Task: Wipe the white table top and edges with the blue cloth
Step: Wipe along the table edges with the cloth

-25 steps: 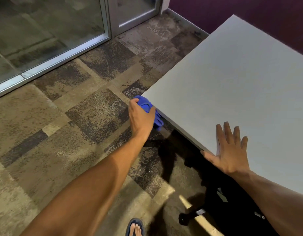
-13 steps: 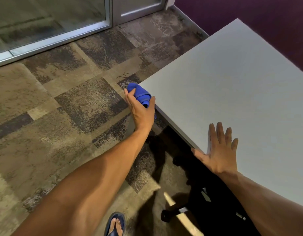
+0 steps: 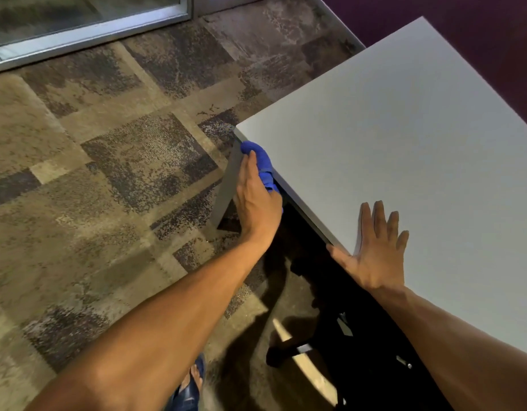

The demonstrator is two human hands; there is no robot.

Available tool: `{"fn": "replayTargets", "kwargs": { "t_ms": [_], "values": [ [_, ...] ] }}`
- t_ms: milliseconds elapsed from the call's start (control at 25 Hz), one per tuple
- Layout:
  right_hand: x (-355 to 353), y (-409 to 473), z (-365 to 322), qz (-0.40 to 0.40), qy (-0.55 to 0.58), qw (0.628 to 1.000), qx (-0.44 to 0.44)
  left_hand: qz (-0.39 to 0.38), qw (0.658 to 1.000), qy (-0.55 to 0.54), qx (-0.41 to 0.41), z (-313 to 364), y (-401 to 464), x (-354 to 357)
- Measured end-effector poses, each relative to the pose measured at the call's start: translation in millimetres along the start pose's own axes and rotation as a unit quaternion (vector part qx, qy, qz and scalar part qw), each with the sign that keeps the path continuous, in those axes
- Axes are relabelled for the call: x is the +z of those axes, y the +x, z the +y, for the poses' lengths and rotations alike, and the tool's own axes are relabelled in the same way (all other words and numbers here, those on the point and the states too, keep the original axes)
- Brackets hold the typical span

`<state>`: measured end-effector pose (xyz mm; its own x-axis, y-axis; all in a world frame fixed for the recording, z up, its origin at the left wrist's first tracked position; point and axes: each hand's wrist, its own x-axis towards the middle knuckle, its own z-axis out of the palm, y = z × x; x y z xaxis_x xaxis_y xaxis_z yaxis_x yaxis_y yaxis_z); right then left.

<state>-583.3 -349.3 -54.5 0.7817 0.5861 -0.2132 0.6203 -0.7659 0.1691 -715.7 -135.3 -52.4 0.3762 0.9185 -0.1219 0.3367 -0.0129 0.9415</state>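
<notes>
The white table point(image 3: 404, 137) fills the right side of the view, its near left corner pointing toward the carpet. My left hand point(image 3: 255, 197) holds the bunched blue cloth point(image 3: 263, 163) against the table's near edge, just below that corner, with the fingers mostly hidden behind the cloth and under the edge. My right hand point(image 3: 375, 247) lies flat on the table top close to the near edge, fingers straight and spread, thumb at the rim.
A grey table leg point(image 3: 228, 185) drops from the corner beside my left hand. A black wheeled chair base point(image 3: 289, 353) sits in shadow under the table. Patterned carpet lies to the left, a glass door frame point(image 3: 90, 31) at top left, a purple wall point(image 3: 478, 22) behind.
My left hand has come round the table's corner with the cloth, from the left side onto the near edge. My right hand has stayed flat on the top.
</notes>
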Motion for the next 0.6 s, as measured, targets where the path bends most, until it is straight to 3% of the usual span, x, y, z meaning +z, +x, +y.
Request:
{"fn": "replayTargets", "kwargs": {
  "t_ms": [400, 600],
  "values": [
    [-3.8, 0.4, -1.4, 0.003, 0.028, 1.000, -0.007, -0.123, 0.981, 0.094, 0.118, -3.6, -84.9, 21.1],
    [-5.3, -1.4, -3.3, 0.009, 0.053, 0.998, -0.010, -0.189, 0.973, 0.061, 0.118, -7.7, -108.8, 22.4]
  ]
}}
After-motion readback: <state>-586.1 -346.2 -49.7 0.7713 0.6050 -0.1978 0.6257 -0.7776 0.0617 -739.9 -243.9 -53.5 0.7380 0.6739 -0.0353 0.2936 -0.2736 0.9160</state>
